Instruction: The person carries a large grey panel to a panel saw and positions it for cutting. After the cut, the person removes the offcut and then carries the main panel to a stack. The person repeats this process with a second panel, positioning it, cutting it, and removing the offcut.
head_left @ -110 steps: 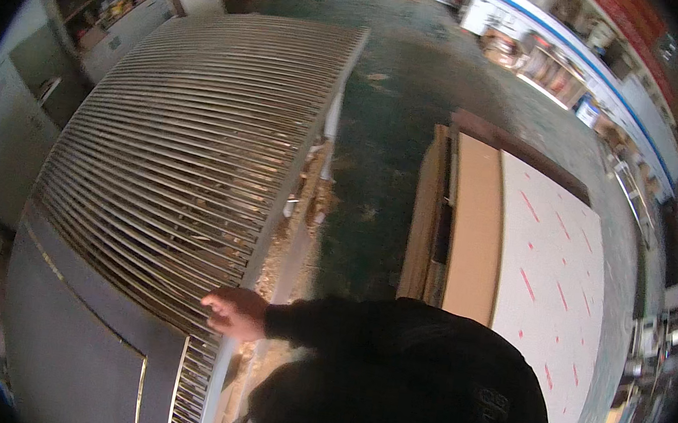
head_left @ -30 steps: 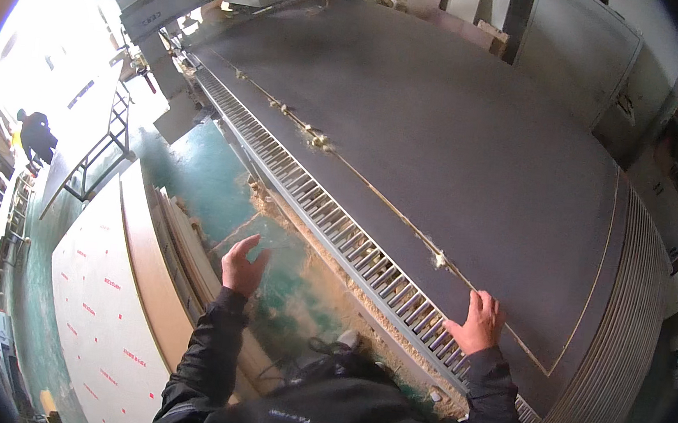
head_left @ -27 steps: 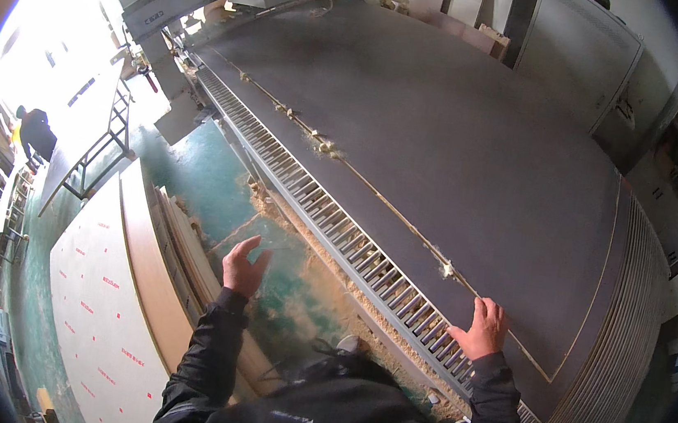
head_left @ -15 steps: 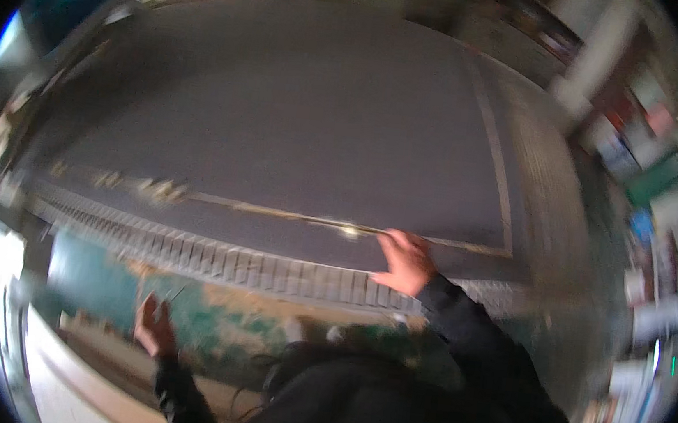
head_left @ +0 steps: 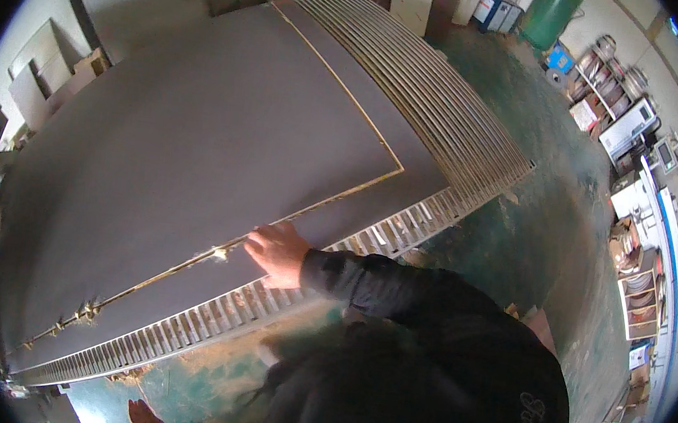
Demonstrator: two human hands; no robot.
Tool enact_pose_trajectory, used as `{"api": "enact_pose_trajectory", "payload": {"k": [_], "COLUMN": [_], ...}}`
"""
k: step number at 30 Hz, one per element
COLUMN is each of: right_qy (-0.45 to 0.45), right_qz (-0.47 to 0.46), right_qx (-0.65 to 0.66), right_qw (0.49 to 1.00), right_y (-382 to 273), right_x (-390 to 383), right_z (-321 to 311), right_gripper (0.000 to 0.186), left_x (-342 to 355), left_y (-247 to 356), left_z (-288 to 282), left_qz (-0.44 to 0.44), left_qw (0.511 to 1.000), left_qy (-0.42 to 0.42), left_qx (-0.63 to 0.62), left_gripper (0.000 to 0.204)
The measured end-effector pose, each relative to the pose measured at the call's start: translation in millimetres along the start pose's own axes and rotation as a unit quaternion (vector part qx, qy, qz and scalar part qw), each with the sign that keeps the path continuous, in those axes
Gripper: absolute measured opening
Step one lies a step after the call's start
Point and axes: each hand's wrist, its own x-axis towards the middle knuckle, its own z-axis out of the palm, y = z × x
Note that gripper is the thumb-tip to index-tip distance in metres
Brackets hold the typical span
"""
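My right hand [head_left: 278, 253] reaches over the near edge of a large dark grey sheet [head_left: 224, 125], its fingers apart and at the sheet's surface. Beside its fingertips runs a narrow tan line [head_left: 340, 197], a groove or strip, which turns a corner at the right. A pale tuft [head_left: 220, 254] sits on this line just left of the hand, and ragged pale bits [head_left: 84, 313] cluster farther along it. Low at the bottom edge is my left hand [head_left: 147, 421], away from the sheet. Its fingers show too little to tell if it holds anything.
The sheet lies on a slatted metal bed [head_left: 442, 98], whose slats stick out at the right and near side. A green tank [head_left: 551, 15] stands at the far right. Shelves with spools [head_left: 640, 293] and a long white bench [head_left: 671, 279] line the right wall.
My view has turned to the right, so the bed now lies slanted. The right hand stays by the tan line, nearer the pale tuft in the picture. My left hand has sunk toward the bottom edge.
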Motion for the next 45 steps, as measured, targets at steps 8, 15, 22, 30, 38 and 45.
{"api": "enact_pose_trajectory", "payload": {"k": [8, 15, 22, 30, 38, 45], "right_qy": [0.076, 0.109, 0.042, -0.083, -0.202, -0.231], "right_qz": [0.012, 0.061, 0.103, -0.029, -0.048, -0.066], "right_qx": [0.050, 0.059, -0.029, -0.002, -0.016, -0.005], "right_qw": [0.996, 0.990, 0.993, 0.996, 0.978, 0.971], "right_y": [31.0, 83.8, 234.7, 314.6, 326.7, 366.5], "right_x": [-60.3, -146.7, -221.0, -197.4, -188.0, -226.2], "right_z": [-12.1, -63.0, -98.2, -108.5, -113.8, -192.0], "right_gripper": [0.073, 0.071, 0.072, 0.091, 0.087, 0.085], "left_x": [-16.9, 22.0, -33.0, -180.9, -251.5, -268.5], "left_y": [72.3, 220.4, 401.2, 536.4, 573.5, 617.9], "left_z": [19.3, 47.4, 64.3, 63.3, 106.5, 153.7], "left_qz": [0.167, 0.285, 0.101, 0.017, -0.167, -0.294], "left_qw": [0.984, 0.955, 0.948, 0.978, 0.932, 0.742], "left_qy": [-0.050, -0.056, -0.170, -0.079, -0.051, 0.120], "left_qx": [0.026, -0.061, -0.250, -0.190, -0.317, -0.591], "left_gripper": [0.027, 0.036, 0.040, 0.038, 0.050, 0.073]}}
